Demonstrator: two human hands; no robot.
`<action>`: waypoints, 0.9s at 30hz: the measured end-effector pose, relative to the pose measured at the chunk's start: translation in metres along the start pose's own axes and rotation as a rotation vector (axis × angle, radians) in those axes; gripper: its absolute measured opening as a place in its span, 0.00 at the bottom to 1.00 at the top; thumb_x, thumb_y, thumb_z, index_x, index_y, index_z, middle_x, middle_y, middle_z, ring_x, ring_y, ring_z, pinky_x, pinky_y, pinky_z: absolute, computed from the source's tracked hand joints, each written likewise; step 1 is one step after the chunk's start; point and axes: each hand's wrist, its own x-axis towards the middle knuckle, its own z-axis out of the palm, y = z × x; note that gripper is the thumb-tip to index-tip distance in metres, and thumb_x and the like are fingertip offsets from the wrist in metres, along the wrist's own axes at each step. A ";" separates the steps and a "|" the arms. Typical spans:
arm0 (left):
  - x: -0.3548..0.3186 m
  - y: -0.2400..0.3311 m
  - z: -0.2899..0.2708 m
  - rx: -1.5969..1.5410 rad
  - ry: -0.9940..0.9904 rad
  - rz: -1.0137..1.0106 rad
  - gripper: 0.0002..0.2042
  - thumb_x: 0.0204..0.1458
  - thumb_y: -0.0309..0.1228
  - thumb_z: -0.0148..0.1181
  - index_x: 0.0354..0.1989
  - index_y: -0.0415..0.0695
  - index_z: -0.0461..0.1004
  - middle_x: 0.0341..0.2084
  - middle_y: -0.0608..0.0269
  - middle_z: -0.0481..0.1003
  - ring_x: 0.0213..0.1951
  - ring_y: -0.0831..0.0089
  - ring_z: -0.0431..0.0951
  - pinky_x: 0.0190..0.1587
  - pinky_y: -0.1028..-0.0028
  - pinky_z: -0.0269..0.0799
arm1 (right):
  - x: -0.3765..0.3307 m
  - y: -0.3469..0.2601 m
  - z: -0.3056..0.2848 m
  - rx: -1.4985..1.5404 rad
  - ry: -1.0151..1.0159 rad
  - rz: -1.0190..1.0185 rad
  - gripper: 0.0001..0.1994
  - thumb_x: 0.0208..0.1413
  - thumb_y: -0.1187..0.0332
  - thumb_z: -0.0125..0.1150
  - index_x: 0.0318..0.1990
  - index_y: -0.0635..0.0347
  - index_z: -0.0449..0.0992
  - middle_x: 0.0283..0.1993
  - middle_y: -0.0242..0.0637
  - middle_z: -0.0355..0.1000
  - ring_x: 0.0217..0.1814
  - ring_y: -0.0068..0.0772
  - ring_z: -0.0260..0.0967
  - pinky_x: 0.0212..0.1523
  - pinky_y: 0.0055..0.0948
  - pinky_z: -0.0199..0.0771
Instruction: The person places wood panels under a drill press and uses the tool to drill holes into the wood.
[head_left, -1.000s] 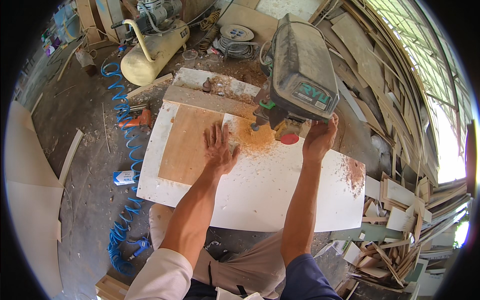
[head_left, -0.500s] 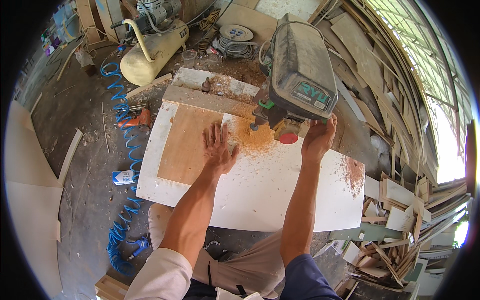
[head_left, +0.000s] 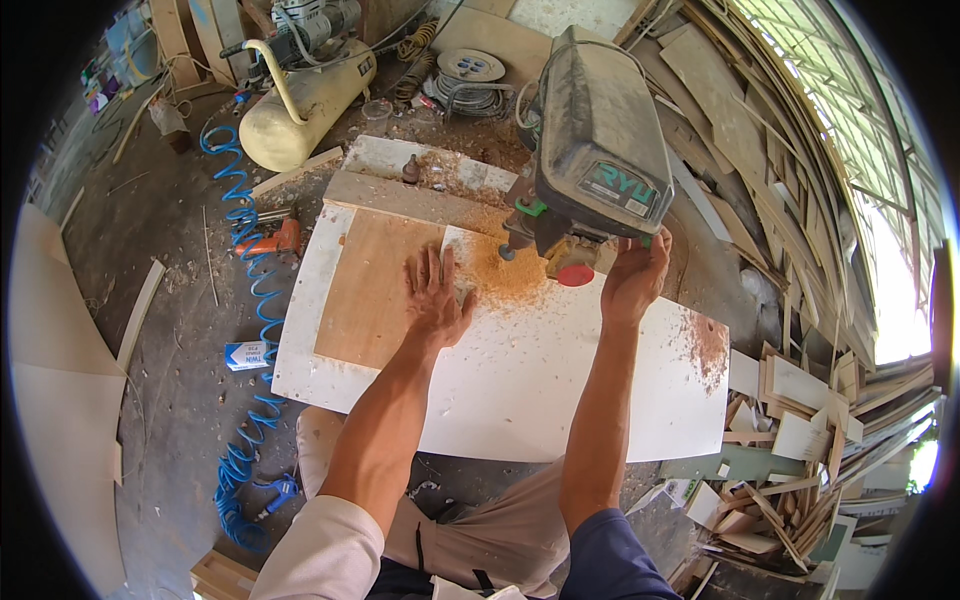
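My left hand (head_left: 437,300) lies flat with fingers spread on a thin brown plywood panel (head_left: 365,285), its thumb reaching over the white board (head_left: 540,400) beneath. A dusty black drill press (head_left: 605,130) stands over the board's far side. Its round grey bit (head_left: 507,252) hangs above a heap of sawdust (head_left: 495,270), to the right of my left hand. My right hand (head_left: 637,275) is raised at the lower right of the machine's head, beside a red round part (head_left: 575,275). Its fingers are curled; what they grip is hidden by the hand and the machine.
A wooden fence strip (head_left: 415,203) runs behind the plywood. On the floor at left lie a coiled blue air hose (head_left: 265,300), an orange power tool (head_left: 275,240) and a blue air gun (head_left: 280,493). A cream compressor (head_left: 300,110) stands behind. Wood offcuts (head_left: 790,430) pile up at right.
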 end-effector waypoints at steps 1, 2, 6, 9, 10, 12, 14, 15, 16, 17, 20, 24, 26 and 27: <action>0.000 0.000 0.000 0.006 0.002 0.000 0.43 0.63 0.57 0.44 0.76 0.41 0.38 0.76 0.44 0.41 0.77 0.51 0.36 0.76 0.49 0.26 | 0.000 0.000 0.000 0.001 0.001 0.000 0.06 0.69 0.62 0.48 0.45 0.52 0.67 0.46 0.27 0.69 0.50 0.20 0.64 0.55 0.27 0.60; 0.000 0.000 0.001 0.002 0.006 0.002 0.43 0.63 0.57 0.44 0.76 0.41 0.38 0.76 0.44 0.41 0.77 0.51 0.36 0.76 0.49 0.26 | 0.000 0.000 0.000 0.003 0.003 0.000 0.06 0.69 0.62 0.48 0.45 0.52 0.67 0.46 0.27 0.70 0.50 0.20 0.64 0.55 0.27 0.60; 0.000 -0.001 0.001 -0.001 0.017 0.006 0.43 0.63 0.56 0.44 0.76 0.41 0.38 0.75 0.44 0.41 0.77 0.51 0.36 0.76 0.49 0.27 | -0.001 0.001 0.001 0.015 0.012 0.000 0.06 0.69 0.63 0.47 0.45 0.52 0.67 0.46 0.28 0.70 0.50 0.21 0.65 0.55 0.28 0.61; 0.000 0.000 0.001 -0.015 0.022 0.006 0.43 0.63 0.56 0.45 0.76 0.41 0.38 0.75 0.44 0.42 0.77 0.51 0.37 0.76 0.49 0.27 | -0.002 0.000 0.001 0.012 0.002 -0.006 0.06 0.69 0.63 0.47 0.45 0.53 0.67 0.46 0.28 0.70 0.50 0.21 0.65 0.56 0.28 0.61; 0.000 -0.001 0.000 -0.023 0.024 0.005 0.43 0.63 0.56 0.45 0.76 0.41 0.38 0.75 0.44 0.42 0.77 0.51 0.37 0.76 0.49 0.27 | -0.003 0.000 0.002 0.006 0.000 -0.011 0.06 0.69 0.63 0.47 0.45 0.53 0.67 0.46 0.29 0.71 0.50 0.22 0.65 0.56 0.28 0.62; 0.000 -0.002 0.002 -0.023 0.023 0.009 0.43 0.63 0.56 0.43 0.76 0.40 0.38 0.75 0.43 0.42 0.77 0.51 0.36 0.76 0.48 0.26 | -0.003 0.000 0.002 0.002 -0.001 -0.013 0.07 0.69 0.63 0.46 0.45 0.53 0.67 0.46 0.29 0.71 0.51 0.22 0.66 0.57 0.29 0.62; 0.000 -0.001 0.002 -0.023 0.023 0.013 0.43 0.63 0.57 0.43 0.76 0.40 0.38 0.75 0.43 0.42 0.77 0.51 0.36 0.76 0.48 0.26 | -0.003 0.000 0.001 0.006 0.003 -0.009 0.07 0.69 0.63 0.46 0.45 0.53 0.68 0.46 0.30 0.71 0.51 0.22 0.66 0.57 0.29 0.62; 0.000 -0.001 0.002 -0.024 0.023 0.013 0.43 0.63 0.57 0.43 0.76 0.40 0.38 0.75 0.43 0.42 0.77 0.51 0.36 0.76 0.48 0.26 | -0.003 0.000 0.000 0.006 0.003 -0.010 0.07 0.69 0.63 0.46 0.45 0.53 0.68 0.46 0.30 0.71 0.52 0.23 0.66 0.58 0.29 0.62; 0.000 0.000 0.002 -0.024 0.024 0.014 0.43 0.63 0.57 0.43 0.76 0.40 0.39 0.75 0.43 0.42 0.77 0.51 0.36 0.76 0.48 0.26 | -0.003 0.000 0.000 0.005 0.004 -0.010 0.07 0.69 0.63 0.46 0.45 0.53 0.68 0.46 0.30 0.71 0.52 0.23 0.66 0.58 0.30 0.62; 0.000 0.000 0.002 -0.025 0.022 0.014 0.43 0.62 0.57 0.43 0.76 0.40 0.39 0.75 0.43 0.42 0.77 0.51 0.37 0.76 0.48 0.26 | -0.003 0.000 -0.001 0.004 0.004 -0.010 0.07 0.69 0.63 0.46 0.45 0.53 0.68 0.47 0.30 0.71 0.52 0.23 0.66 0.58 0.30 0.61; 0.000 -0.002 0.003 -0.031 0.024 0.015 0.43 0.62 0.57 0.43 0.76 0.40 0.39 0.75 0.42 0.42 0.77 0.50 0.37 0.76 0.47 0.26 | -0.005 0.000 0.002 0.003 -0.002 -0.006 0.07 0.69 0.63 0.46 0.46 0.53 0.68 0.47 0.30 0.71 0.53 0.23 0.66 0.59 0.31 0.61; 0.001 -0.003 0.004 -0.031 0.031 0.019 0.43 0.62 0.57 0.43 0.76 0.40 0.39 0.75 0.42 0.42 0.77 0.50 0.37 0.75 0.47 0.26 | -0.005 0.001 -0.002 0.004 0.008 -0.001 0.07 0.69 0.63 0.46 0.46 0.53 0.68 0.48 0.31 0.71 0.54 0.24 0.67 0.60 0.32 0.61; 0.001 -0.002 0.004 -0.023 0.028 0.013 0.43 0.62 0.56 0.44 0.76 0.40 0.39 0.75 0.43 0.42 0.77 0.50 0.37 0.76 0.47 0.26 | -0.005 0.002 -0.001 0.014 0.002 -0.007 0.07 0.69 0.63 0.46 0.46 0.53 0.67 0.48 0.31 0.71 0.54 0.25 0.67 0.61 0.32 0.61; 0.001 -0.002 0.004 -0.020 0.027 0.007 0.43 0.62 0.56 0.44 0.76 0.41 0.39 0.75 0.43 0.42 0.77 0.51 0.37 0.76 0.48 0.26 | -0.005 0.003 -0.004 0.009 -0.018 -0.008 0.08 0.69 0.62 0.47 0.47 0.53 0.68 0.50 0.30 0.72 0.56 0.26 0.67 0.62 0.34 0.61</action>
